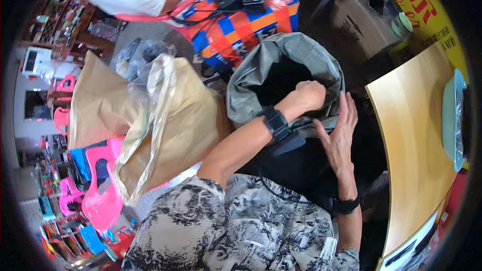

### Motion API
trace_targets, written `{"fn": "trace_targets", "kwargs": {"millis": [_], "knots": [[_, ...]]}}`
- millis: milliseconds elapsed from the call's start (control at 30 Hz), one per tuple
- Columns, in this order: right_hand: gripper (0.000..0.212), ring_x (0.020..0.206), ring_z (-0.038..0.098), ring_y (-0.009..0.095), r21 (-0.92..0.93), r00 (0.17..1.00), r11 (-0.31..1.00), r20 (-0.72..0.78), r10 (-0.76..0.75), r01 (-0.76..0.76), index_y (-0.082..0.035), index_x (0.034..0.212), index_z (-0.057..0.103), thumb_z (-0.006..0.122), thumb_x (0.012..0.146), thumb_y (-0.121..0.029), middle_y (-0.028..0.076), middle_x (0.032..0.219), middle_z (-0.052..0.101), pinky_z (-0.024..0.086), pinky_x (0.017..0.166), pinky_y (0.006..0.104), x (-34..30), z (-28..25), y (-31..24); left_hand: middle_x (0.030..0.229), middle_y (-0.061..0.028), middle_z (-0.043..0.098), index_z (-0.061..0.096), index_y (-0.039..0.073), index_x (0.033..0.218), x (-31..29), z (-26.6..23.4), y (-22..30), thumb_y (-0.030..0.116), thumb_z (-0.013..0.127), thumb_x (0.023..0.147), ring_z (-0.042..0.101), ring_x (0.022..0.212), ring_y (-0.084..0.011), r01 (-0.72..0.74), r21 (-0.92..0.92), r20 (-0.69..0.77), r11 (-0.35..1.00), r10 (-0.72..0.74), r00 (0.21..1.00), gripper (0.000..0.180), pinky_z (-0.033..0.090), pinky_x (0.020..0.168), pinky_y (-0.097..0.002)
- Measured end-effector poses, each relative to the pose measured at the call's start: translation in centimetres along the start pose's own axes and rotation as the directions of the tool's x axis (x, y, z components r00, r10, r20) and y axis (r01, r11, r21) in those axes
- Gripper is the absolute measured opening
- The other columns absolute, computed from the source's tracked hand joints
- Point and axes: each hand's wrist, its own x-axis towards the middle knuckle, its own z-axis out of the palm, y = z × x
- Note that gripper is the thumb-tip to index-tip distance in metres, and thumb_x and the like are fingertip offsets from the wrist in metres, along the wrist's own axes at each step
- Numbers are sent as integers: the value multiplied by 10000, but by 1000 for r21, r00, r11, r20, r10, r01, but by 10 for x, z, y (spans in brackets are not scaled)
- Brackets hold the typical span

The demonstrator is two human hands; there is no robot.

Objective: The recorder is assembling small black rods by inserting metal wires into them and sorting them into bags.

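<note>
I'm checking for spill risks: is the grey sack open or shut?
Open: the mouth of the grey woven sack gapes around a dark interior, with the left hand at the opening. How full it is, I cannot tell.

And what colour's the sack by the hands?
The sack is grey, clearest in the head view.

Middle sack: was dull grey-green, its inside showing near-black.
Left sack: was tan, with a whitish edge.
Carton: was blue and orange, crossed by red strips.
Shirt: was mottled black on off-white.
Wristbands: were black.
Chair: was bright pink.
Tabletop: was pale yellow, faintly grained.
</note>
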Motion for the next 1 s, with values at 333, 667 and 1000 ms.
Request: {"fn": "trace_targets", "kwargs": {"millis": [333, 667, 1000], "knots": [[771, 1196, 366, 329, 315, 859, 813, -19, -511, 490, -12, 1320, 297, 675, 648, -44, 199, 1261, 399, 288, 1018, 399, 30, -6, -138, 749, -42, 615, 628, 21, 906, -219, -184, -19, 282, 493, 886, 585, 692, -96, -307, -280, -522, 909, 124, 844, 294, 459, 602, -228], [351, 950, 515, 198, 220, 289, 333, 208, -934, 917, -35, 1051, 562, 549, 715, -134, 86, 955, 558, 302, 987, 381, 14, 71, -221, 684, -44, 576, 571, -8, 783, -327, -123, -143, 203, 442, 881, 554, 646, -109, 328, -643, -62, 692, -474, 878, 265, 474, 575, -247], [58, 694, 589, 219, 271, 263, 488, 582, -770, 830, -56, 707, 569, 557, 683, -108, 79, 693, 579, 398, 691, 319, -13, 51, -198, 1301, -282, 351, 153, -3, 1367, -332, -35, -270, 86, 455, 811, 365, 1201, -398, 498, -200, -425, 844, -532, 732, 640, 316, 1004, -392]]}}
